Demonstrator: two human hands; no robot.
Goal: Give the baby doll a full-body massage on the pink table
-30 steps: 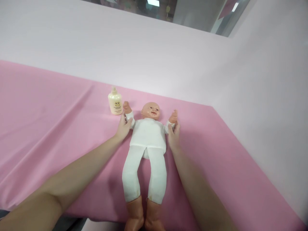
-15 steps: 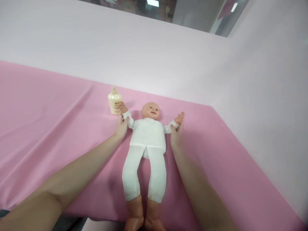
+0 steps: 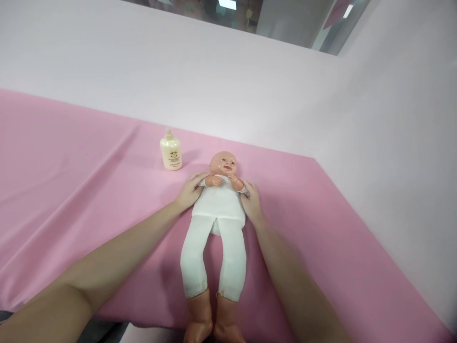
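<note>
A baby doll (image 3: pixel 219 202) with a white cloth body lies on its back, its head at the far end and its feet toward me. Both its arms are folded in, with the small hands over the upper chest. My left hand (image 3: pixel 191 191) is closed around the doll's arm on the left side. On the other side, my right hand (image 3: pixel 252 204) grips the opposite arm, thumb against the doll's body. Parts of both sleeves are hidden under my fingers. A pale yellow pump bottle (image 3: pixel 172 153) stands upright beyond my left hand, apart from it.
Pink cloth (image 3: pixel 117 190) covers the table, with long creases at the left. A white wall (image 3: pixel 214 85) rises behind, with a window (image 3: pixel 278 21) at its top. Another pale wall (image 3: pixel 403 157) stands along the right edge.
Both my hands have moved inward, bringing the doll's arms from spread out to folded over its chest. The bottle's label, partly covered before by the doll's hand, now shows fully.
</note>
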